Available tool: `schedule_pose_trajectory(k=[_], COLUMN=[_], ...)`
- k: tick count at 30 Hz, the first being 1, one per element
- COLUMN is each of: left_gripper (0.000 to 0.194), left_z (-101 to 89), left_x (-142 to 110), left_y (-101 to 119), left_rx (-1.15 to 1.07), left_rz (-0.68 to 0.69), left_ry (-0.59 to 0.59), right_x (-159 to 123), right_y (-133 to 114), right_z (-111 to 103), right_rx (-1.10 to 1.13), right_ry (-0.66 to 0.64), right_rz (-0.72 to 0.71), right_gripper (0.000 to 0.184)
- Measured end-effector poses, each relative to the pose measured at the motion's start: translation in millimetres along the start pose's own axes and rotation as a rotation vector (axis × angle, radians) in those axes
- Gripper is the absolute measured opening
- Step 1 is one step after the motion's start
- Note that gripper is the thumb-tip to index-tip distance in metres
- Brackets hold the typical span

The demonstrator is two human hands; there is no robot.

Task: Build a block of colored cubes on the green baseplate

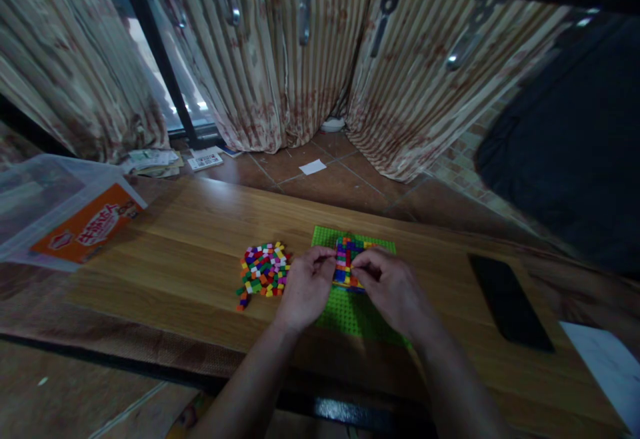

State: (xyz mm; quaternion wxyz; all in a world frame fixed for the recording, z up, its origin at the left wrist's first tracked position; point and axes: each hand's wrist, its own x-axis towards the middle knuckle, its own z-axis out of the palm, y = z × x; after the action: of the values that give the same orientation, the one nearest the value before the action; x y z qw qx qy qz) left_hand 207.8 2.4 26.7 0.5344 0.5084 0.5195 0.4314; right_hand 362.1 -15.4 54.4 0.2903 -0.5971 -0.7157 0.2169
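Note:
A green studded baseplate (345, 312) lies on the wooden table in front of me. On its upper part sits a build of many-coloured toy bricks (346, 259), partly covered by my fingers. My left hand (307, 286) is at the build's left edge, thumb and fingertips pinched together. From the right, my right hand (393, 286) reaches over the build, its thumb and forefinger also closed at the tips. What either pinch holds is too small to make out. Left of my left hand, a pile of loose coloured bricks (263, 269) is spread on the wood.
The wooden table (200, 246) carries a dark phone-shaped slab (510, 302) at the right and white paper (603, 366) at its right end. A clear plastic box (95, 192) with an orange label stands at the left. Curtains (280, 79) hang beyond the table.

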Motion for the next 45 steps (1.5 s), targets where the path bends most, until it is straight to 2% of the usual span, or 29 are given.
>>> schedule_pose_trajectory(k=[6, 9, 14, 18, 29, 38, 42, 45], left_gripper=[0.02, 0.02, 0.02, 0.02, 0.017, 0.017, 0.018, 0.019], left_z=[-0.2, 0.0, 0.2, -0.2, 2.2, 1.8, -5.7, -20.3], left_x=[-0.6, -0.4, 0.4, 0.4, -2.1, -2.5, 0.8, 6.7], left_y=[-1.5, -1.3, -1.2, -1.7, -0.7, 0.3, 0.7, 1.5], left_rx=[0.008, 0.014, 0.004, 0.007, 0.016, 0.031, 0.076, 0.125], left_rz=[0.023, 0.015, 0.02, 0.019, 0.021, 0.008, 0.071, 0.126], left_ry=[-0.002, 0.006, 0.013, 0.003, 0.028, 0.018, 0.031, 0.12], right_x=[0.4, 1.7, 3.2, 3.3, 6.9, 10.1, 7.6, 5.1], right_y=[1.5, 3.0, 3.0, 4.0, 8.9, 12.5, 17.7, 21.4], right_z=[0.9, 3.1, 5.7, 6.1, 4.8, 6.2, 8.1, 6.3], right_rx=[-0.031, -0.008, 0.011, 0.076, 0.147, 0.197, 0.263, 0.38], right_ry=[0.05, 0.103, 0.114, 0.141, 0.108, 0.096, 0.104, 0.142], right_rz=[-0.008, 0.006, -0.011, 0.032, -0.002, 0.118, 0.136, 0.164], right_gripper=[0.012, 0.012, 0.014, 0.014, 0.015, 0.011, 0.009, 0.014])
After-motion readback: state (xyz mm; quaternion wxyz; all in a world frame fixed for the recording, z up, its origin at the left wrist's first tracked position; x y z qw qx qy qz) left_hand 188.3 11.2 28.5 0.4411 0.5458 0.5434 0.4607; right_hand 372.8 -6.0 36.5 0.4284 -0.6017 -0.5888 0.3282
